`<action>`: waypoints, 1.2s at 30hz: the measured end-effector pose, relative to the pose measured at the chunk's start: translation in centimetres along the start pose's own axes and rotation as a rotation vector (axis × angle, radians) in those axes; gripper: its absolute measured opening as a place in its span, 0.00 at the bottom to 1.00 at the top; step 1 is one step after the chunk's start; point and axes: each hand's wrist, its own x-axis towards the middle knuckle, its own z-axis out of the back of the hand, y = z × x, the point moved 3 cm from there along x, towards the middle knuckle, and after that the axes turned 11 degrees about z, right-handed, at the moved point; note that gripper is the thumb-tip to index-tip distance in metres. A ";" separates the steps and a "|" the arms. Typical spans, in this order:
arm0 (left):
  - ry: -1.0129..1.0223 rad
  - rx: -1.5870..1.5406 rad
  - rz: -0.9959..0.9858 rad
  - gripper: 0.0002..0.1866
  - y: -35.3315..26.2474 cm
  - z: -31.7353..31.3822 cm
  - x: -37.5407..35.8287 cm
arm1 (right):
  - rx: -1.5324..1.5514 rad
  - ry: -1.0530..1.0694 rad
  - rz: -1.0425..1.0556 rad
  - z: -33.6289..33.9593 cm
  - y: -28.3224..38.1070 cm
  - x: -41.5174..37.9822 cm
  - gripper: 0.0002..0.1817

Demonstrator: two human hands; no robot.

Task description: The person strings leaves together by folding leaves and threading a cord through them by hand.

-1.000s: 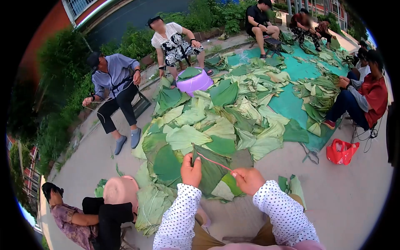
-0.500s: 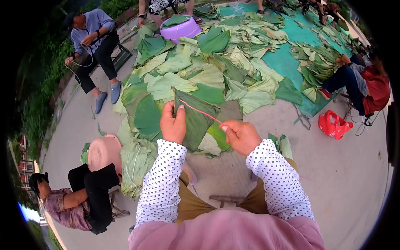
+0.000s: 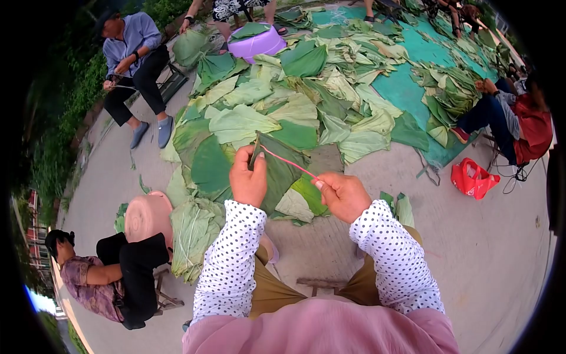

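My left hand [image 3: 248, 179] grips the top edge of a folded dark green leaf bundle [image 3: 278, 173] that hangs in front of me. A thin pink string [image 3: 289, 164] runs taut from that edge to my right hand [image 3: 342, 195], which pinches its other end. Both arms wear white sleeves with black dots. Behind the bundle a broad heap of large green leaves [image 3: 295, 100] covers the ground.
A purple basin [image 3: 257, 43] stands at the far edge of the leaf heap. Seated people ring the heap: one in blue [image 3: 131, 65] at the left, one in red [image 3: 519, 124] at the right, one low at the left [image 3: 100, 283]. A red bag [image 3: 473, 177] lies on the pavement.
The view tipped downward from a second ago, then held. My hands keep the leaf bundle and string, with the left hand shifted slightly lower on the edge.
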 end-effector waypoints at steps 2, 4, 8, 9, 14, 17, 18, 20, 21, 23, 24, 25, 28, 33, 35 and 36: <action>0.068 0.043 0.023 0.06 -0.1 -0.8 -0.7 | -0.020 -0.045 0.071 -0.2 0.0 0.1 0.10; 0.135 0.013 -0.091 0.07 -0.4 -2.1 -1.9 | -0.012 -0.001 0.038 -0.1 0.5 0.2 0.09; 0.269 0.090 -0.121 0.07 -0.3 -3.1 -2.5 | 0.014 0.020 0.011 0.2 0.4 0.7 0.08; 0.281 0.085 -0.113 0.07 -0.1 -3.4 -2.7 | 0.011 0.018 -0.004 0.2 0.2 0.8 0.08; 0.622 -0.048 0.095 0.13 -0.3 -4.6 -4.4 | -0.080 0.002 0.025 0.1 -0.8 0.9 0.10; 0.650 -0.371 0.405 0.12 0.0 -4.0 -3.3 | -0.095 0.020 0.028 0.5 -0.4 1.0 0.10; 0.618 -0.588 0.552 0.10 0.0 -4.0 -3.0 | -0.096 0.019 0.020 0.5 -0.4 1.0 0.10; 0.618 -0.580 0.562 0.08 0.1 -4.2 -3.1 | -0.092 0.058 0.040 0.4 -0.2 0.9 0.12; 0.616 -0.534 0.538 0.07 0.3 -4.4 -3.0 | -0.092 0.060 0.033 0.4 -0.1 1.0 0.12; 0.621 -0.490 0.519 0.06 0.7 -4.8 -3.0 | -0.040 0.042 -0.081 0.8 -0.1 0.9 0.18; 0.582 -0.473 0.461 0.06 0.5 -4.7 -2.9 | -0.044 0.040 -0.091 1.0 0.2 1.0 0.18; 0.545 -0.455 0.406 0.05 0.2 -4.6 -2.9 | -0.151 -0.069 0.069 1.6 1.0 1.2 0.21; 0.559 -0.442 0.371 0.05 -0.2 -5.0 -3.0 | -0.163 -0.149 0.218 1.8 1.5 1.1 0.24; 0.673 -0.434 0.390 0.05 -0.3 -5.7 -3.2 | -0.028 -0.021 0.153 1.4 0.1 0.5 0.22; 0.670 -0.463 0.428 0.05 -0.7 -5.7 -3.2 | -0.110 0.013 0.125 1.9 -0.8 -0.4 0.21; 0.652 -0.482 0.449 0.06 -0.9 -5.8 -3.1 | -0.185 0.048 0.121 2.5 -1.2 -0.7 0.20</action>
